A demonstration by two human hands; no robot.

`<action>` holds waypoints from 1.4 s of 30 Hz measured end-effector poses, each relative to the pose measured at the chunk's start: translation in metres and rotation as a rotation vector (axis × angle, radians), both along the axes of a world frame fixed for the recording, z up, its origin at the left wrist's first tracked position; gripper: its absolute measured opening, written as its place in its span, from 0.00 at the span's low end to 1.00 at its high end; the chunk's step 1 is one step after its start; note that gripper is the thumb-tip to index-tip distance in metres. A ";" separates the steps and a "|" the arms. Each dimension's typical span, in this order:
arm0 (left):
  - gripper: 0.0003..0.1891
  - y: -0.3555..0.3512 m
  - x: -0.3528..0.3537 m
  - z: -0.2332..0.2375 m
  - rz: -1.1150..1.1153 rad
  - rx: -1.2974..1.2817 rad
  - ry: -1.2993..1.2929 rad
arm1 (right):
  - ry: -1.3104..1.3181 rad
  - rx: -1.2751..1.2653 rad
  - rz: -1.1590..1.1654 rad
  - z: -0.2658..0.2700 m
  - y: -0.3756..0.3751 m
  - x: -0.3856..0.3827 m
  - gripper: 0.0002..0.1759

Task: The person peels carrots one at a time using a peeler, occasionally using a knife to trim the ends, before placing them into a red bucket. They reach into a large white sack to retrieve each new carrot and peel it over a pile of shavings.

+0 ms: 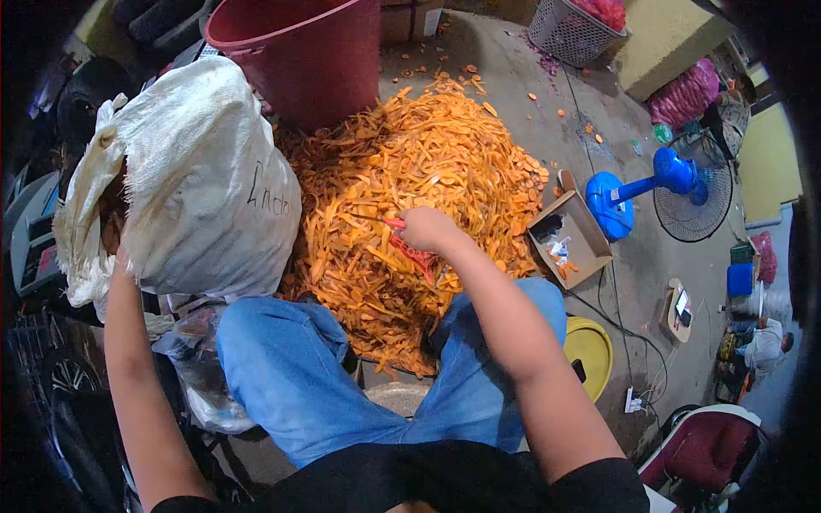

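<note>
Seated over a floor (530,77) covered in orange strips. The heap (428,154) is broad and deep and reaches from the knees to the foot of the bucket (308,51), so by the look of it a good deal of peeling is already done. The sack (205,171) at the left knee is bulky and stands propped upright, mouth turned to the left; it looks far from spent, so plenty seems left. Right hand (425,229) is closed in a fist around a red peeler (412,250), held low over the near side of the heap, with nothing else in its grip. Left arm (128,359) runs up to the sack's mouth; the left hand is hidden in the folds there, so its grip cannot be told. Containers: the bucket is red and stands behind the heap, its inside out of view. The box (590,244), open cardboard, lies just right of the heap with a few small packets and stray orange scraps in it. A yellow tub (590,346) sits by the right leg, contents not clear. A mesh basket (569,30) far back holds something reddish. A blue fan (676,184) stands beyond the box.
</note>
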State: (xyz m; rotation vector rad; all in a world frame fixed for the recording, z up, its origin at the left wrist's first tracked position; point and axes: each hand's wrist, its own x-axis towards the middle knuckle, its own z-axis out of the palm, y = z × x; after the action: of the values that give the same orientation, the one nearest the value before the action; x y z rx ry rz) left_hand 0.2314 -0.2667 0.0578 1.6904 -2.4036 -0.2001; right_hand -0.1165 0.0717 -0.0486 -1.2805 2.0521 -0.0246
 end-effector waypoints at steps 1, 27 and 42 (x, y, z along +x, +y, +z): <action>0.16 -0.002 0.001 0.001 -0.001 -0.004 0.000 | 0.000 -0.017 -0.006 -0.001 0.000 0.000 0.14; 0.17 -0.037 0.004 0.004 -0.015 -0.078 -0.012 | 0.006 -0.048 0.017 0.005 0.001 -0.002 0.13; 0.30 0.155 -0.031 0.099 -0.390 0.538 1.331 | 0.003 -0.085 -0.047 0.004 0.000 -0.007 0.13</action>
State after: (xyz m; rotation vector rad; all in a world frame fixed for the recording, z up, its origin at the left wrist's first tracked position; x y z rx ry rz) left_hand 0.2008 -0.1117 0.1567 0.6523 -1.5677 -1.5392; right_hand -0.1236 0.0720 -0.0446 -1.2841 2.1029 -0.1328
